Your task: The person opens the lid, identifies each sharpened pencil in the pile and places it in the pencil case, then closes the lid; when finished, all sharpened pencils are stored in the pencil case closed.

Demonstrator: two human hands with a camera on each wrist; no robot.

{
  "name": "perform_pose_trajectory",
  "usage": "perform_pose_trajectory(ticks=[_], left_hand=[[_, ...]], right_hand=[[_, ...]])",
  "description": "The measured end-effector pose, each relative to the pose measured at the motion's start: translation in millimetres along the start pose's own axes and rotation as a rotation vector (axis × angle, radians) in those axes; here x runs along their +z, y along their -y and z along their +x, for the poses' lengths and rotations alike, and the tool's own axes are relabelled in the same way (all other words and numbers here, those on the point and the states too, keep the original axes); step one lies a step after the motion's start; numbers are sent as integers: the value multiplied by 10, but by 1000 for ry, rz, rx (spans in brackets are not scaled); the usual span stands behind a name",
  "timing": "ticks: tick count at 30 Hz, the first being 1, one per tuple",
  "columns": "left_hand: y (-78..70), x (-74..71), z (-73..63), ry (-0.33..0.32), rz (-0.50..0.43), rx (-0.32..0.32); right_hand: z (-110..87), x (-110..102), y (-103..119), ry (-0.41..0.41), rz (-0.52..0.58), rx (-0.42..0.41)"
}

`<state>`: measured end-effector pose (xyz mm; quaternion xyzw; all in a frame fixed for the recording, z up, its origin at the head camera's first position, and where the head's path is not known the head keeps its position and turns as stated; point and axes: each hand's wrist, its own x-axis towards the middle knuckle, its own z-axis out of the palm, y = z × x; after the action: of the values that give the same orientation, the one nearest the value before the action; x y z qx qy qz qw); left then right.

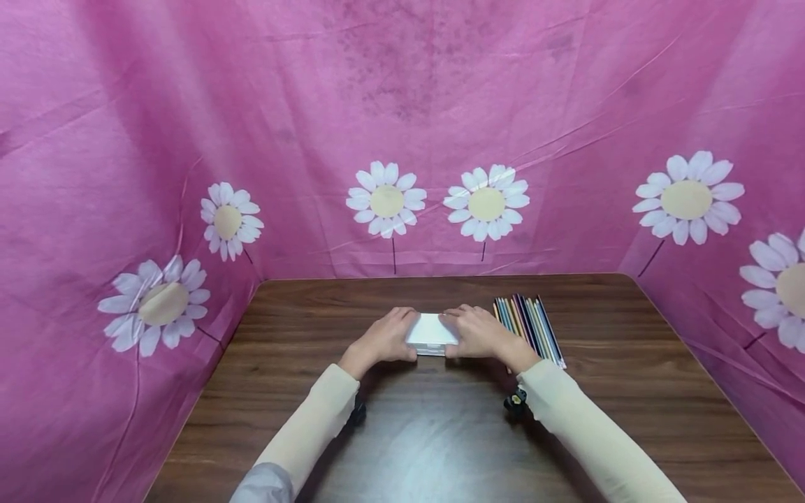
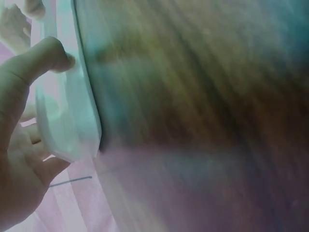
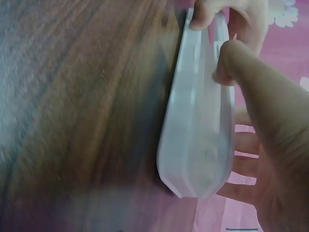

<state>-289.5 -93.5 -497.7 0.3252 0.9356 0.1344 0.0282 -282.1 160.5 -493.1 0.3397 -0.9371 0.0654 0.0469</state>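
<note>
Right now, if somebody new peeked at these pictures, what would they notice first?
Probably the big white daisies on the bright pink cloth around the table. Next, the small white box between the left hand and right hand, which both grip it. Colored pencils lie to its right.

1. Just below the frame's centre, your left hand (image 1: 386, 337) and right hand (image 1: 481, 333) grip a white box (image 1: 432, 330) from opposite sides.
2. Right of it, coloured pencils (image 1: 533, 325) lie side by side on the brown table (image 1: 434, 426).
3. Pink cloth (image 1: 434, 91) with white daisies (image 1: 386, 201) fills the upper half.
</note>
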Motion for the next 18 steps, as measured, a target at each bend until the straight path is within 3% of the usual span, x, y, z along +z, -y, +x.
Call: perform_pose_trajectory(ticks=[3,9,14,18], left_hand=[[38,-26,-10,12,-82,-14],[168,-40,-108,16,-262,-102],[241,-10,-167,-18,-431,-172],[260,50,-203,-58,-517,-251]], right_hand=[[7,-60,-28,16,78,18],[34,-93,-96,11,240,34],[47,-108,-179,-21,312,24],[60,-123,-248,-41,415,62]])
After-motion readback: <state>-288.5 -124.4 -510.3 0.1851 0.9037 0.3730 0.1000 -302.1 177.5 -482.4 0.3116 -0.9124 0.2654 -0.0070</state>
